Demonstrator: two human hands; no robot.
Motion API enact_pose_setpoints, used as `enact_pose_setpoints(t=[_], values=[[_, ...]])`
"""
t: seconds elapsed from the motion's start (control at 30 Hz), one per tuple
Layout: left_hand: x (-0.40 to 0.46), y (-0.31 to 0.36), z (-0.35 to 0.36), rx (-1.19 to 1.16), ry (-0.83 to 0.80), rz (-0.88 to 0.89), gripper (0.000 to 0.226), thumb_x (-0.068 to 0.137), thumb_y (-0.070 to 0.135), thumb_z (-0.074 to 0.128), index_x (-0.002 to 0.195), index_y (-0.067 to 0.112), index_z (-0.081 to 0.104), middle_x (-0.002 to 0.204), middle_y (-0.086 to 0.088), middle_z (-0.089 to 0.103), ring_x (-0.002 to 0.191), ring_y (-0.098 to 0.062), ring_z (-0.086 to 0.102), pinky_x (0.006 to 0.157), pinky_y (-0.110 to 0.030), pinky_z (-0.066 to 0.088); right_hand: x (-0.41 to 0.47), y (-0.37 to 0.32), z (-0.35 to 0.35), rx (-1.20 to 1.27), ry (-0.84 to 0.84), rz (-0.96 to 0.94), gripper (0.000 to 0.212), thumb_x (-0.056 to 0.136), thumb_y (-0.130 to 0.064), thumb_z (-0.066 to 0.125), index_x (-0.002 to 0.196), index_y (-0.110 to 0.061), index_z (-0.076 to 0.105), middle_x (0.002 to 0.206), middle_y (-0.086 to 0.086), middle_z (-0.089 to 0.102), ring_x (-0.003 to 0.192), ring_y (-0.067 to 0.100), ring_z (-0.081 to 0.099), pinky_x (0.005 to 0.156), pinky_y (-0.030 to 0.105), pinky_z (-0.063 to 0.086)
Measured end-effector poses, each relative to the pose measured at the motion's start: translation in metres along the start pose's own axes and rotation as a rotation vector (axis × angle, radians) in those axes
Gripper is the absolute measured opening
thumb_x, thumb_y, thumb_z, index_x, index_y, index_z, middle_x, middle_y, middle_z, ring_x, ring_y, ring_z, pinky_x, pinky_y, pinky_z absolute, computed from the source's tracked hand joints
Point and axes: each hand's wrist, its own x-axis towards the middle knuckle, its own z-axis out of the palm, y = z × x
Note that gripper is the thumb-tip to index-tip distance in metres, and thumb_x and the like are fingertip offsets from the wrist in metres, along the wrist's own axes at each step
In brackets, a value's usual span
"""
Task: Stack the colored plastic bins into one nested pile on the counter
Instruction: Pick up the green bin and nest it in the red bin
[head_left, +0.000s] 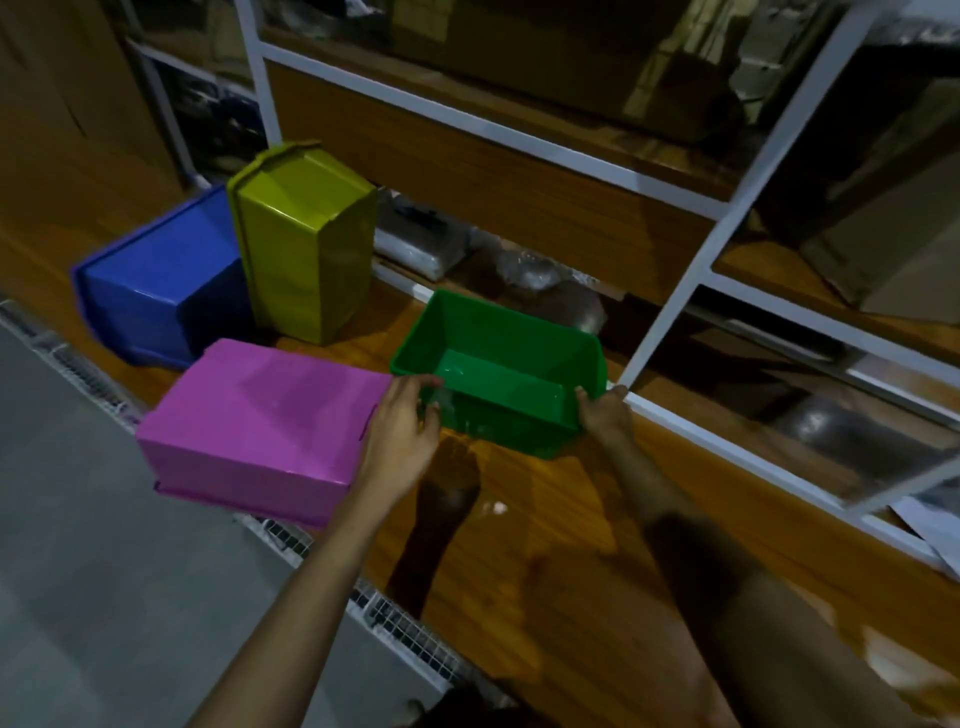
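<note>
Both hands grip the green bin (498, 358), upright on the counter (545, 519): left hand (402, 431) at its nine o'clock corner, right hand (605, 415) at its four o'clock.

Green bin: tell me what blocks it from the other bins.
Nothing visible does. Both hands, left and right, grip the green bin; the pink bin lies beside it, with bare counter around.
</note>
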Motion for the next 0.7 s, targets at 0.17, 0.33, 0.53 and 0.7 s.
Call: enact_pose_setpoints(t=[0.17,0.33,0.53,0.7], values=[[0.022,-0.016,0.008,0.047,0.019,0.051,0.032,0.105,0.015,0.060,0.137,0.018,0.063,0.134,-0.002,0.060,0.121,-0.024,0.055,0.094,-0.031,0.043,0.011,0.007,0.003,0.054,-0.071,-0.016,0.034,0.110,-0.017,0.051,0.141,-0.008,0.041,0.122,0.017,0.064,0.091,0.030,0.067,0.063,0.041,0.061],[0.046,-0.019,0.029,0.157,0.018,-0.001,0.042,0.107,0.018,0.057,0.149,0.012,0.056,0.150,-0.013,0.055,0.139,-0.032,0.046,0.110,-0.040,0.043,-0.022,0.048,-0.015,0.279,-0.061,-0.080,0.009,0.111,-0.016,0.050,0.108,-0.023,0.054,0.095,0.003,0.066,0.071,0.018,0.071,0.051,0.033,0.060],[0.050,-0.002,0.053,0.148,-0.134,-0.146,0.048,0.112,0.029,0.050,0.156,0.010,0.048,0.145,-0.019,0.063,0.130,-0.039,0.063,0.092,-0.044,0.052,-0.045,0.119,-0.045,0.382,0.116,-0.092,0.035,0.111,-0.014,0.052,0.144,-0.008,0.042,0.108,0.003,0.065,0.088,0.025,0.072,0.061,0.030,0.062],[0.030,0.037,0.066,-0.487,-0.153,-0.419,0.054,0.107,0.072,0.027,0.116,0.038,0.068,0.108,0.005,0.074,0.107,-0.025,0.073,0.088,-0.045,0.058,-0.086,0.149,-0.093,0.356,0.347,-0.208,0.025,0.108,-0.026,0.061,0.131,-0.022,0.050,0.105,-0.011,0.067,0.097,0.017,0.071,0.073,0.043,0.059]])
